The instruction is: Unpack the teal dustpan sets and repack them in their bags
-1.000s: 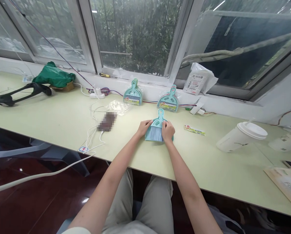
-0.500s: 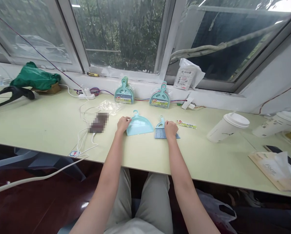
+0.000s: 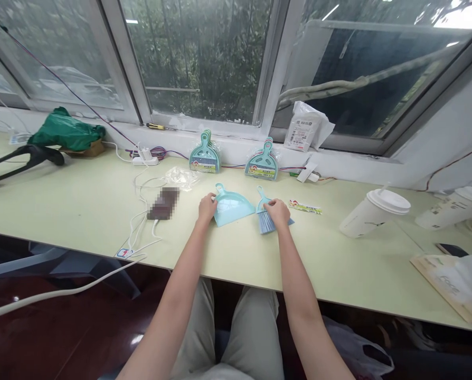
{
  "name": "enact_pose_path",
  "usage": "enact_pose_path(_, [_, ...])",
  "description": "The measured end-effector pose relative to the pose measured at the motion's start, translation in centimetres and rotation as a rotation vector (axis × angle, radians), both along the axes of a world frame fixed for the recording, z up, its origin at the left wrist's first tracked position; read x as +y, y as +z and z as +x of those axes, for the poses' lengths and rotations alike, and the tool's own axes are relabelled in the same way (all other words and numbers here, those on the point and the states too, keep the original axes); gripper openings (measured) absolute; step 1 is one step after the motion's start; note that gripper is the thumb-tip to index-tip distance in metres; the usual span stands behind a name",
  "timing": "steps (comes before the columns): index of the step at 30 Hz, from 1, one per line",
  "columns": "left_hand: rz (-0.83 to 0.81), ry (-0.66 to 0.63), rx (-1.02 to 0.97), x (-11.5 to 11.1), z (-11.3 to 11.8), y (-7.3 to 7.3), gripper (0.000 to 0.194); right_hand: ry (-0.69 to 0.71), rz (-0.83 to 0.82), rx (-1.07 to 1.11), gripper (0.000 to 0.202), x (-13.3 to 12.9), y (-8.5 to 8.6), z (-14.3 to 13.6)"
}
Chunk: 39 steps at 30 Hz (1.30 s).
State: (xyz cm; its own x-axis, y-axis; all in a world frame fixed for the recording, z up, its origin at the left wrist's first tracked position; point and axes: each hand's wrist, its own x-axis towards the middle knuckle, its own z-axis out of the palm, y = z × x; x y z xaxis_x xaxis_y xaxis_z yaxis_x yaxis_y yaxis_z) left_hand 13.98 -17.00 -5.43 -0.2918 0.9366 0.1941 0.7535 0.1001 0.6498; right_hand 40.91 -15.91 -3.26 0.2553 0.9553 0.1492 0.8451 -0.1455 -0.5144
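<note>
A light blue dustpan (image 3: 233, 208) lies on the table with its handle pointing away from me. My left hand (image 3: 207, 207) grips its left edge, thumb and fingers closed there. Just to the right is a small hand brush (image 3: 266, 221) with a light blue handle and grey-blue bristles, slightly tilted. My right hand (image 3: 278, 212) pinches the brush at its right side, covering part of it. A printed label strip (image 3: 305, 207) lies right of the brush.
Two stacks of packaged dustpan sets, the left stack (image 3: 205, 154) and the right stack (image 3: 262, 161), lean at the wall. A clear plastic wrapper (image 3: 180, 178), white cables and a blurred dark device (image 3: 163, 203) lie left. A lidded cup (image 3: 373, 211) and tissue pack (image 3: 452, 282) sit right.
The brush has turned so its bristles slant, and my right hand's grip on it looks looser. The dustpan has tilted slightly. The whole view has shifted a little.
</note>
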Motion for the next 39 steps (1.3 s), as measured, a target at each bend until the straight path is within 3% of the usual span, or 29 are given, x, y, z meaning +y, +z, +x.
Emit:
enact_pose_path(6, [-0.056,-0.471,-0.039,-0.8,4.0,0.2,0.028,0.193,0.081,-0.009,0.019,-0.9,-0.6,-3.8])
enact_pose_path(8, [-0.041,-0.559,-0.016,-1.1,5.1,0.2,0.028,0.209,0.089,-0.033,0.019,-1.1,-1.1,-4.5])
enact_pose_path(13, [0.132,-0.533,0.146,-1.4,5.3,0.4,0.028,0.246,0.092,0.031,0.018,-0.4,-1.8,-3.8])
enact_pose_path(17, [0.369,-0.475,0.429,-1.2,4.8,0.2,0.041,0.437,0.113,0.103,0.015,-0.2,-1.9,-3.9])
enact_pose_path(20, [0.350,-0.560,0.541,-0.7,4.6,-0.3,0.027,0.552,0.120,0.121,0.015,-0.5,-1.9,-4.7])
enact_pose_path(24, [0.281,-0.643,0.585,-0.3,4.5,-0.7,0.023,0.549,0.115,0.104,0.015,-0.8,-1.9,-5.1])
enact_pose_path(28, [0.193,-0.637,0.589,-0.6,4.9,-0.8,0.023,0.543,0.063,0.071,0.015,-0.7,-1.6,-4.8])
enact_pose_path(31, [0.211,-0.618,0.513,-0.8,5.1,-0.9,0.021,0.520,0.040,0.051,0.016,-0.9,-1.4,-4.9])
enact_pose_path(34, [0.352,-0.535,0.324,-0.9,5.4,-0.9,0.022,0.438,0.024,0.039,0.020,-1.2,-1.3,-5.1])
enact_pose_path(37, [0.413,-0.370,-0.067,-0.9,6.0,-0.5,0.036,0.278,0.063,0.073,0.021,-1.3,-1.1,-5.1])
enact_pose_path(39, [0.295,-0.376,-0.422,-0.9,6.6,-0.2,0.044,0.144,0.155,0.135,0.022,-1.2,-0.9,-5.1])
